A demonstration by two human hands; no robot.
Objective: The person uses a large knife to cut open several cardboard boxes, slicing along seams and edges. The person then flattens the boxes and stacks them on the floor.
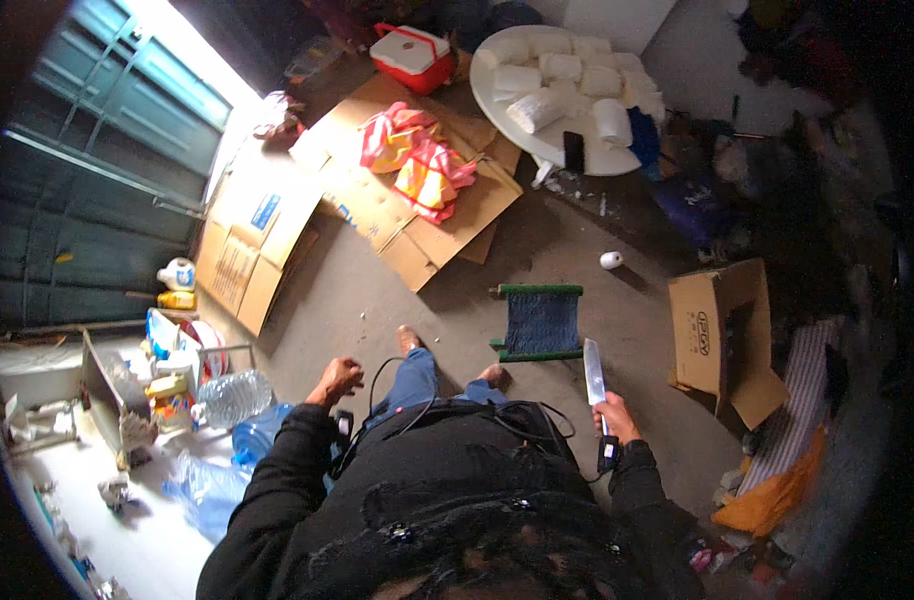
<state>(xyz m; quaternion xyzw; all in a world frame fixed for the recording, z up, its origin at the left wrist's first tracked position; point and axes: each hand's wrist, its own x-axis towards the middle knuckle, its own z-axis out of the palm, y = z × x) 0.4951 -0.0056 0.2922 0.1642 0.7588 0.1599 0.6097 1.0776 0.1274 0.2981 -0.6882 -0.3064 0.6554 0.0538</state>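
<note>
My right hand [617,420] is closed around the handle of a knife with a long, broad metal blade [594,373]. The blade points away from me, its tip near the corner of a low folding stool [542,322] with a blue fabric seat and green side bars. My left hand [338,381] hangs in the air on the other side of my body, its fingers loosely bent and nothing visible in them. Below and left of it lie a large clear plastic bottle [236,398] and a blue water jug [262,433].
Flattened cardboard [457,244] carries a crumpled red and yellow bag [419,161]. White packages crowd a round table [502,142], with a dark phone-like object [574,152] at its edge. A cooler [413,56], a small white object [611,260] and an open carton [697,337] stand around.
</note>
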